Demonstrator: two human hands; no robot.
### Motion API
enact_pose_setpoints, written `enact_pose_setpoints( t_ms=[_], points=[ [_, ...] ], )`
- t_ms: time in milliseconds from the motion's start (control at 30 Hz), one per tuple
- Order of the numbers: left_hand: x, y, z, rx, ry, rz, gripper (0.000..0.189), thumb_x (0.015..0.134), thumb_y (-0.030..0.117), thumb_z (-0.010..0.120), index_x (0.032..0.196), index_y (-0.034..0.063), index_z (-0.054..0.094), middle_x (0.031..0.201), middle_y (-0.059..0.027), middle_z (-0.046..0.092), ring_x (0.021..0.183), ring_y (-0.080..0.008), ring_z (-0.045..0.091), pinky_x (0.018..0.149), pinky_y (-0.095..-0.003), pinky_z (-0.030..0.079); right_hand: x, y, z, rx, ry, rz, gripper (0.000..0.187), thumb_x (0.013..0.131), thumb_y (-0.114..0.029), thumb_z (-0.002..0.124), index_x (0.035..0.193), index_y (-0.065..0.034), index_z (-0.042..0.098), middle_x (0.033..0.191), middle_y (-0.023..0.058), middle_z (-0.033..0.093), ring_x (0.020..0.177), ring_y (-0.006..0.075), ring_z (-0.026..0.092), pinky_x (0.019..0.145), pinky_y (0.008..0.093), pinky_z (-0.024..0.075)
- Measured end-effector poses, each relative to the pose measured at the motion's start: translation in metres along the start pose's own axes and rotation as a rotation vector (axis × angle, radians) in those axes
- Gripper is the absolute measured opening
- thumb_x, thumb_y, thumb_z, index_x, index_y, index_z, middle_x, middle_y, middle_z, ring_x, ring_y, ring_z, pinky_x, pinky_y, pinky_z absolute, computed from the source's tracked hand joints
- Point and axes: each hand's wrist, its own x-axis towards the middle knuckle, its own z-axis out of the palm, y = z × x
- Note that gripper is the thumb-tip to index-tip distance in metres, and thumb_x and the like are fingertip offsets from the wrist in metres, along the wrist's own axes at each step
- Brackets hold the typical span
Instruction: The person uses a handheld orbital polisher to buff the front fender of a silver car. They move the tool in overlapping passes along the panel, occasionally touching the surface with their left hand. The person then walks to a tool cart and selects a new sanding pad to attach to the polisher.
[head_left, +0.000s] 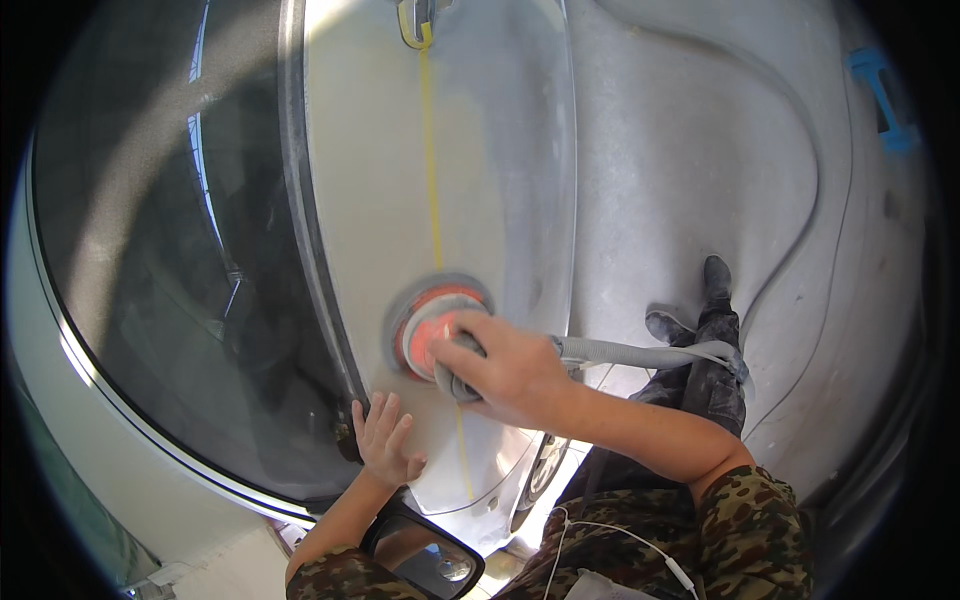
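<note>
My right hand (514, 367) grips a random orbital sander (424, 334) with a red and grey body. Its round pad is blurred and lies against the grey car door panel (375, 187). A yellow line (431, 165) runs lengthwise along the panel, passing under the sander. My left hand (386, 442) is empty, fingers spread, over the panel beside the window's lower edge; whether it touches the surface I cannot tell. From the sander, a ribbed grey hose (615, 349) leads right past my legs.
Dark window glass (172, 262) fills the left side. A side mirror (427, 555) juts out below my left hand. Yellow tape edges the door handle (420, 19) at the top. A long hose (814, 172) curves over the dusty floor, and a blue object (885, 101) lies far right.
</note>
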Motion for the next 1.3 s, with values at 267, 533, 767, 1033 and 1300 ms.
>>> enact_pose_setpoints(
  t_ms=[267, 533, 767, 1033, 1300],
  points=[
    [0.008, 0.010, -0.006, 0.166, -0.183, -0.022, 0.069, 0.110, 0.058, 0.054, 0.160, 0.0105, 0.058, 0.159, -0.0169, 0.063, 0.155, -0.0397, 0.053, 0.133, -0.0678, 0.021, 0.118, 0.067, -0.071, -0.031, 0.306, 0.179, 0.072, 0.080, -0.025, 0.094, 0.144, -0.0152, 0.062, 0.137, 0.0130, 0.065, 0.115, 0.0367, 0.073, 0.099, 0.0473, 0.0606],
    [0.128, 0.006, 0.002, 0.524, -0.554, 0.152, 0.085, 0.100, 0.057, 0.067, 0.167, 0.0080, 0.051, 0.173, -0.0050, 0.051, 0.160, -0.0202, 0.046, 0.136, -0.0573, 0.017, 0.090, 0.071, -0.112, 0.084, 0.536, 0.337, 0.069, 0.079, -0.019, 0.095, 0.140, -0.0099, 0.065, 0.133, 0.0120, 0.072, 0.118, 0.0271, 0.072, 0.104, 0.0414, 0.0582],
    [0.261, -0.015, 0.006, 0.514, -0.485, 0.120, 0.090, 0.099, 0.051, 0.070, 0.170, 0.0034, 0.043, 0.180, -0.0093, 0.039, 0.168, -0.0237, 0.031, 0.138, -0.0525, 0.018, 0.059, 0.071, -0.111, 0.044, 0.523, 0.299, 0.070, 0.076, -0.014, 0.094, 0.139, -0.0101, 0.065, 0.133, 0.0118, 0.069, 0.120, 0.0314, 0.073, 0.104, 0.0428, 0.0600],
    [0.250, -0.017, 0.008, 0.536, -0.383, 0.056, 0.087, 0.098, 0.048, 0.074, 0.167, 0.0023, 0.046, 0.179, -0.0119, 0.039, 0.168, -0.0261, 0.032, 0.136, -0.0522, 0.026, 0.068, 0.066, -0.100, 0.035, 0.425, 0.247, 0.070, 0.075, -0.012, 0.092, 0.139, -0.0089, 0.064, 0.132, 0.0109, 0.068, 0.118, 0.0316, 0.073, 0.099, 0.0419, 0.0611],
    [0.132, 0.002, -0.007, 0.510, -0.507, 0.072, 0.083, 0.099, 0.054, 0.070, 0.165, 0.0063, 0.053, 0.176, -0.0063, 0.046, 0.166, -0.0233, 0.038, 0.134, -0.0472, 0.029, 0.139, 0.039, -0.080, -0.010, 0.365, 0.065, 0.067, 0.077, -0.015, 0.091, 0.138, -0.0105, 0.064, 0.129, 0.0106, 0.068, 0.112, 0.0322, 0.073, 0.095, 0.0424, 0.0605]
  ],
)
